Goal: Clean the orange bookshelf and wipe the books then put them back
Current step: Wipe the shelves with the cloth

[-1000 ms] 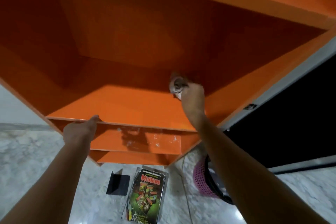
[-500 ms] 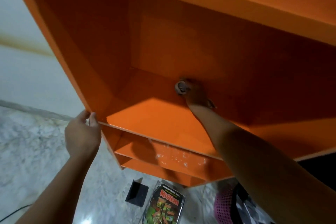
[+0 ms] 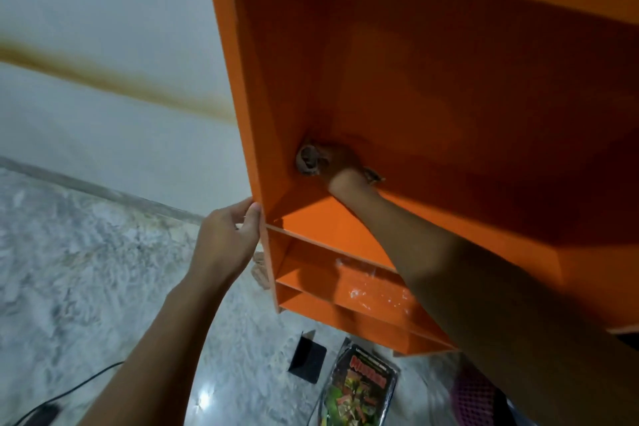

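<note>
My right hand (image 3: 342, 168) bunches a soft, limp rag (image 3: 307, 161) into the back left corner of the orange bookshelf (image 3: 449, 62). My left hand (image 3: 226, 240) grips its stiff side panel's front edge, the best hold to steady it, I judge. A glossy book (image 3: 359, 389), likely slippery, lies on the marble floor (image 3: 86, 270) below.

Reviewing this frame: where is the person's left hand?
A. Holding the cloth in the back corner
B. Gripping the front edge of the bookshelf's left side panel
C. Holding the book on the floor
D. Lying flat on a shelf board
B: the left hand curls round the side panel's edge of the orange bookshelf, while the right hand holds the cloth in the back corner and the book lies untouched on the floor.
</note>
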A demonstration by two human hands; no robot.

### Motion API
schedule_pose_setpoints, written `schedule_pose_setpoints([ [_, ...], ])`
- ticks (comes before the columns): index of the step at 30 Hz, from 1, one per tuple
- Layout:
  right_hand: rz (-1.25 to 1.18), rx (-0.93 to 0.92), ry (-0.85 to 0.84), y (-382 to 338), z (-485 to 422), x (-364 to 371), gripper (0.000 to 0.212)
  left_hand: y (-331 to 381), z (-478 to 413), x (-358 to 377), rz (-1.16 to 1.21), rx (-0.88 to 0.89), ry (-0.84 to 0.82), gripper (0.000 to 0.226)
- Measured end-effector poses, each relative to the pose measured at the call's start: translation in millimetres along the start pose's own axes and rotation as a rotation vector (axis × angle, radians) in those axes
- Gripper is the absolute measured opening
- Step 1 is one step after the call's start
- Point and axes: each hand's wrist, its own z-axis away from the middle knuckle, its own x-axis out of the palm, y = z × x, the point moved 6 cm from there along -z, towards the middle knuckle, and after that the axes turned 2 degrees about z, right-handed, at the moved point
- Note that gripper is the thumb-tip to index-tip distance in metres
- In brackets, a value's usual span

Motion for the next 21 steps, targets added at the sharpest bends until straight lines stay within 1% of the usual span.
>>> schedule_pose_setpoints([
  [2,0.104,-0.038,0.042,-18.3,44.0,-1.8,0.032,-2.5,-4.4,-2.6,0.036,-0.024,-0.074,0.032],
  [3,0.182,-0.085,0.072,-25.9,68.0,0.9,0.033,-2.4,-5.9,-4.5,0.035,-0.025,-0.097,0.033],
  [4,0.180,-0.180,0.079,-35.0,90.4,5.7,0.034,-5.5,-9.0,-4.4,0.036,-0.024,-0.111,0.036],
  [7,-0.010,-0.484,-0.092,-68.3,157.1,23.0,0.034,-7.4,-9.4,-4.8,0.023,-0.047,-0.119,0.044],
  [8,0.000,-0.585,-0.175,-76.7,179.3,28.6,0.034,-7.2,-8.5,-3.9,0.042,-0.049,-0.106,0.043],
  [9,0.023,-0.639,-0.230,-79.4,195.6,35.1,0.033,-9.1,-6.5,-2.0,0.067,-0.074,-0.095,0.040],
  [10,0.038,-0.642,-0.211,-77.5,207.9,35.7,0.035,-8.8,-3.3,2.9,0.086,-0.095,-0.088,0.033],
  [11,-0.002,-0.583,-0.130,-71.3,213.4,29.5,0.039,-9.2,-0.3,8.5,0.097,-0.136,-0.079,0.029],
  [12,-0.089,-0.450,-0.043,-59.2,215.4,18.1,0.044,-10.7,3.2,15.8,0.111,-0.178,-0.072,0.029],
  [13,-0.194,-0.308,0.050,-40.8,216.6,3.4,0.048,-12.8,8.0,25.3,0.116,-0.243,-0.064,0.032],
  [15,-0.314,-0.138,0.219,-2.8,220.8,-28.6,0.052,-24.7,16.0,46.3,0.094,-0.402,-0.053,0.046],
  [17,-0.277,-0.064,0.353,25.3,226.2,-65.5,0.048,-38.2,24.9,72.4,0.106,-0.568,-0.065,0.069],
  [18,-0.224,-0.047,0.410,41.5,228.2,-86.2,0.043,-39.6,30.4,88.4,0.144,-0.644,-0.088,0.073],
  [19,-0.184,-0.016,0.454,54.3,229.0,-105.2,0.037,-38.2,35.2,99.5,0.203,-0.708,-0.104,0.069],
  [20,-0.175,0.040,0.499,71.8,228.5,-124.6,0.031,-35.0,38.6,111.0,0.284,-0.754,-0.112,0.060],
  [21,-0.165,0.127,0.536,89.6,225.5,-144.3,0.029,-30.7,40.9,118.9,0.345,-0.786,-0.103,0.052],
])
